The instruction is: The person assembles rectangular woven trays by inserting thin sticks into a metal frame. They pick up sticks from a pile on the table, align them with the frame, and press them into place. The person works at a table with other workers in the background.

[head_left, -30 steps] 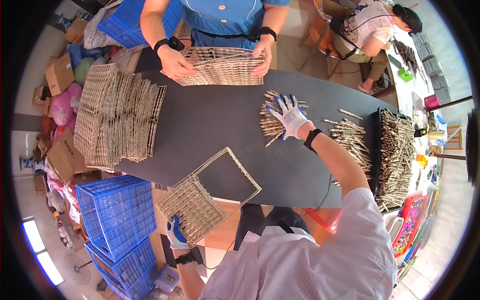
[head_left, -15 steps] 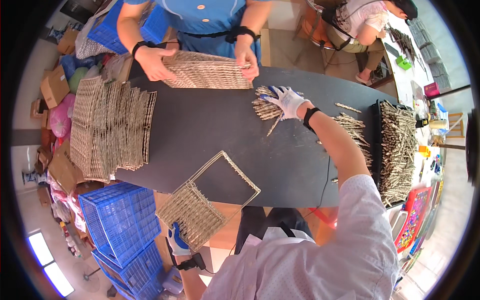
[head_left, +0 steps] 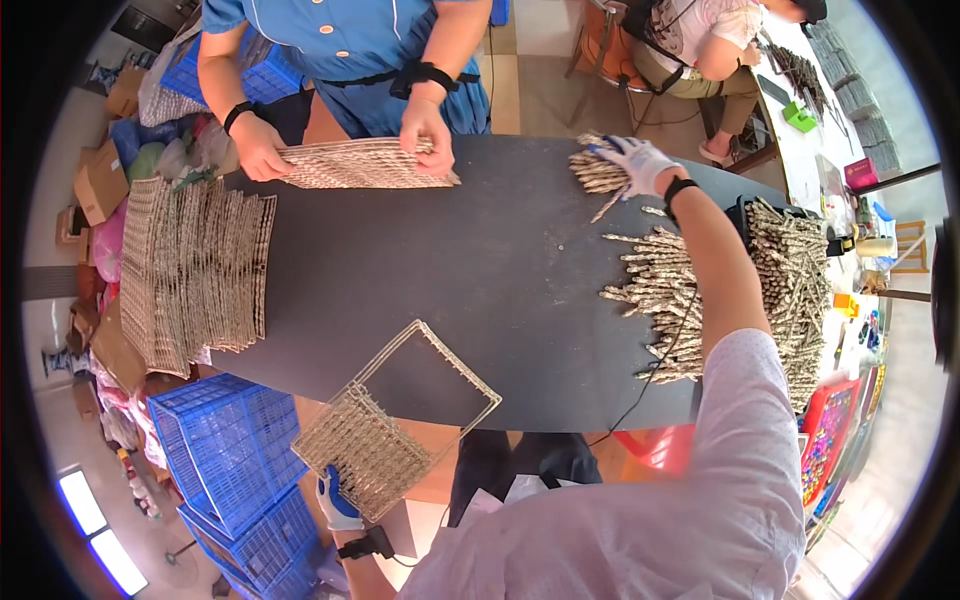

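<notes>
My left hand (head_left: pixel 340 500), in a white and blue glove, grips the lower edge of a partly woven panel (head_left: pixel 362 445). A bare rectangular frame (head_left: pixel 462 368) extends from the panel's weave over the table's near edge. Reaching far right, my gloved right hand (head_left: pixel 636 164) has its fingers over a bundle of short twisted straw-like strips (head_left: pixel 596 172), partly hidden under the palm. A loose spread of similar strips (head_left: pixel 655 285) lies nearer me, beside my right forearm.
A co-worker across the dark table (head_left: pixel 470 260) holds another woven panel (head_left: pixel 370 163). Stacked woven panels (head_left: pixel 195 270) stand at left, above blue crates (head_left: pixel 235 450). A black bin of strips (head_left: pixel 790 290) sits at right. A thin cable (head_left: pixel 640 395) crosses the table's right side.
My right hand has moved right and farther away, and the bundle under it has moved too. More of the loose strips show. The panel stays in my left hand; the whole view has shifted slightly.
</notes>
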`<state>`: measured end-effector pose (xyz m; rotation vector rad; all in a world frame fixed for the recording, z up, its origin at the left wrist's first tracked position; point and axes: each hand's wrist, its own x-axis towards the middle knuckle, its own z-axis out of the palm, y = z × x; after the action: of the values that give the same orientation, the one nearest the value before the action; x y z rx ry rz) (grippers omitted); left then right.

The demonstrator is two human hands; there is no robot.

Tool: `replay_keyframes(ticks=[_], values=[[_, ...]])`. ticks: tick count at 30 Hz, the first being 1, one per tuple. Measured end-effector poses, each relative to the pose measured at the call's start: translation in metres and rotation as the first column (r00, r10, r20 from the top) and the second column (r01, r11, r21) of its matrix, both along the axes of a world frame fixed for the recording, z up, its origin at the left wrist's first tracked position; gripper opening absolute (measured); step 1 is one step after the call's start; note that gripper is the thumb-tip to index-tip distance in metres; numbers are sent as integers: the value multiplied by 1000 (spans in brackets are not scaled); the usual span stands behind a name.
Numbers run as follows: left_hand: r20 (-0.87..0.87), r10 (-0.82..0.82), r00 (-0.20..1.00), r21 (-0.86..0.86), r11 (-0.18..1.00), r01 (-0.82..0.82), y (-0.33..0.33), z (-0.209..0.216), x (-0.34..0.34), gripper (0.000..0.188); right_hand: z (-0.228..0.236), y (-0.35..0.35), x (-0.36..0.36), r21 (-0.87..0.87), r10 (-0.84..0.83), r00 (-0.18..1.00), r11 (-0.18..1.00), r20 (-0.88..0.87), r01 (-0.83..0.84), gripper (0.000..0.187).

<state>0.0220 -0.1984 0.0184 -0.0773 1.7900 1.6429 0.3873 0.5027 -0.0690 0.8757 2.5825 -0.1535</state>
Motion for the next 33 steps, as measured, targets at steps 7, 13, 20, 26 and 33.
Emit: replay_keyframes(ticks=[7,13,20,26,33], values=[[29,14,999,-27,1000,-14,-8,-5,13,46,4,-7,94,-1,-123,967,992,225,126,115],[-59,-59,997,-41,998,56,10,-1,17,42,13,-63,133,-5,-87,975,996,205,90,113],[-84,-138,987,75,987,145,42,8,26,43,32,-70,143,-53,-66,958,995,281,84,113],[-82,-139,987,32,989,142,62,22,12,36,65,-72,135,86,-100,992,992,73,94,73],[-457,-528,716,-192,844,500,136,117,-34,31,168,-147,-16,74,124,731,992,-671,-100,53]])
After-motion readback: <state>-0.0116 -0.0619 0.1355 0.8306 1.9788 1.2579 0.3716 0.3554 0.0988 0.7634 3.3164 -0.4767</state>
